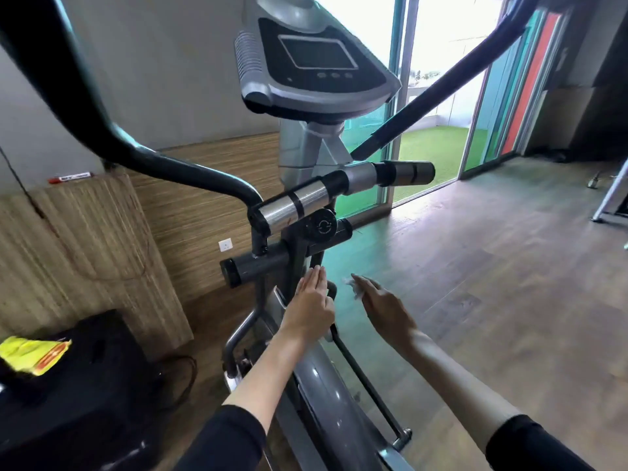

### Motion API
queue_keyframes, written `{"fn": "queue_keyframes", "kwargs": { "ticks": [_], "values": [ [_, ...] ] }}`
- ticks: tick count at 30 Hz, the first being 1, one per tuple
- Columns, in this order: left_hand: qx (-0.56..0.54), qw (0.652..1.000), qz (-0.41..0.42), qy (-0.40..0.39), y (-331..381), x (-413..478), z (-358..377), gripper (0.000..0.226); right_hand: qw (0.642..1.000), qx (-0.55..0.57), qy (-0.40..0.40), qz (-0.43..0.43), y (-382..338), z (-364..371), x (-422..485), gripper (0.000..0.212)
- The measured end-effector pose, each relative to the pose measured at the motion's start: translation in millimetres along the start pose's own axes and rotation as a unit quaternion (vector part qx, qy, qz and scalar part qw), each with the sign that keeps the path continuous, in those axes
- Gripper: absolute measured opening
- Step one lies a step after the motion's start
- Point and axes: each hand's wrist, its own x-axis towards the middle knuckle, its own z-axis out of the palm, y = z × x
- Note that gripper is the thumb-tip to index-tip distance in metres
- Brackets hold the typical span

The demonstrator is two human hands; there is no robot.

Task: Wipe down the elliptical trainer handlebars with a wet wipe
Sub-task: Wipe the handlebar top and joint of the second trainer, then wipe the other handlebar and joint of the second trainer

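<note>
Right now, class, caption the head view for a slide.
Right hand holds a wet wipe, left hand open, below the elliptical's chrome handlebars.

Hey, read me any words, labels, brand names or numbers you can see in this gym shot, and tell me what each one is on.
No text here is legible.
Round knob: a circular-arrows sign only; any lettering is too small to read.
Yellow packet: print on its red patch, blurred.
Marker: label blurred.
Console: screen blank, button marks too small to read.
</note>
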Motion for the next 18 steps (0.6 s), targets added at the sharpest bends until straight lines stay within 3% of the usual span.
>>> {"fn": "queue_keyframes", "kwargs": {
  "ticks": [11, 18],
  "values": [
    [-0.003, 0.987, 0.13, -0.095, 128, 5, 19, 0.062, 0.989, -0.101, 0.096, 0.05, 36, -124, -62, 0.041],
    [0.012, 0.964, 0.232, -0.128, 188, -18, 21, 0.069, 0.948, -0.278, 0.151, 0.042, 28, -187, -122, 0.049]
  ]
}}
